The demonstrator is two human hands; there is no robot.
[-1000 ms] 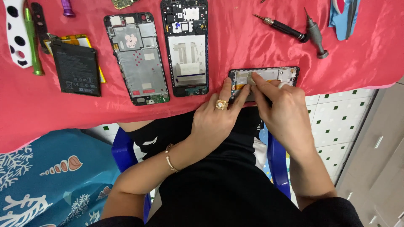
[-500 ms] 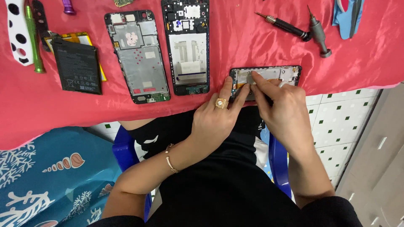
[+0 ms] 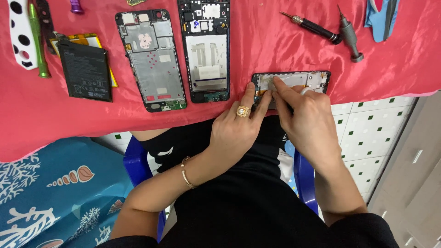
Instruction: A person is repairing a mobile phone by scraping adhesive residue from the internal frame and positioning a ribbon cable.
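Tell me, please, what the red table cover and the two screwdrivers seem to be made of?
The red cover looks like satin-type fabric: glossy, with soft folds and sheen. The black screwdriver seems to have a dark matte handle, perhaps plastic or coated metal, and a bright metal collar. The grey screwdriver looks like brushed metal.

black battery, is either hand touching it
No, the black battery lies far left on the red cloth, away from both hands.
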